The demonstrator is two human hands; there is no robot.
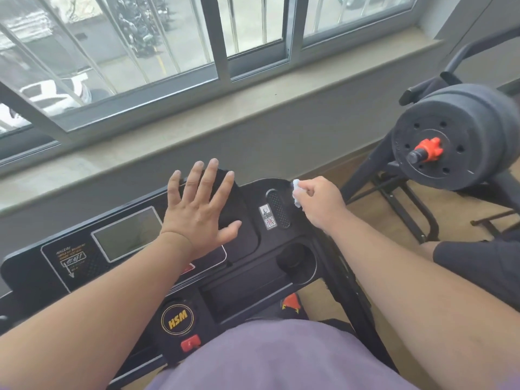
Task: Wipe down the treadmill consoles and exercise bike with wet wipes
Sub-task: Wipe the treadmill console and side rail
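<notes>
The wipe (296, 192) is bunched into a small pale wad, pinched in the curled fingers of the right hand (320, 202), right at the far right corner of the console (306, 235). It's touching or just about touching the black plastic there, hard to say which, just right of the oval speaker grille (278, 209) with the QR sticker (268, 218) beside it.

Left hand (201, 204) holds nothing. Fingers are straight and spread, palm down over the middle of the console, over a dark raised panel next to the screen (129, 233). Can't tell if it's pressing down or just hovering.

The bit that matters for the next swipe: the console's long axis runs left to right across the person, tilted a bit so the left end sits nearer. The wipe sits at the right end, so pretty much everything left to clean lies to the left and toward the body. That means the grille, the screen, the cup holder (297, 261) and the HSM badge (177, 319) lower down. Right hand is the one that does it, sweeping leftward, and I'd guess the left hand needs to lift out of the way first.

Off to the right is a barbell (450, 136) on a rack, well apart from the console. Window sill (253, 114) runs behind it all.
</notes>
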